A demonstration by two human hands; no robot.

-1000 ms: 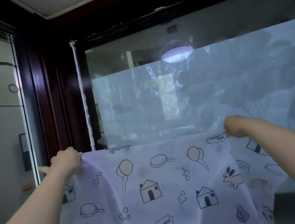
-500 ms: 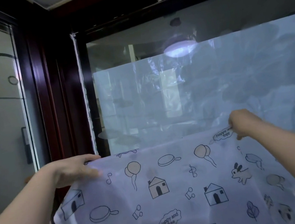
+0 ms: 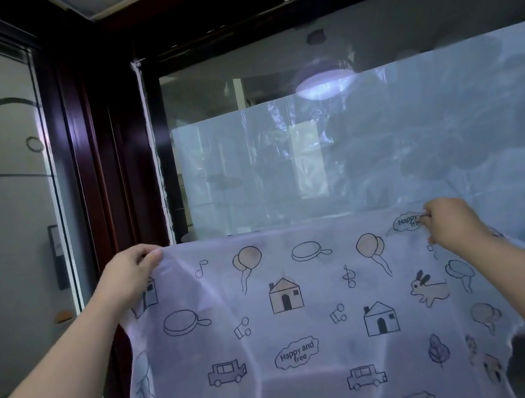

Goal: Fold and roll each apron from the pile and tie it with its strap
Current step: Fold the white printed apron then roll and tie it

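Hanging in the air before a frosted glass window (image 3: pixel 384 143), the thin translucent white apron (image 3: pixel 309 323) printed with houses, balloons and cars is held spread by its top edge: one corner is pinched in the curled fingers of the left hand (image 3: pixel 130 276), the other in the right hand (image 3: pixel 449 224). Such seemingly slippery cloth could be lost from either pinch if shaken, and a skewed fold may result if the edge is tilted

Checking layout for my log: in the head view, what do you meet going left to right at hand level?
Glass door → wood frame → left hand → apron → right hand.
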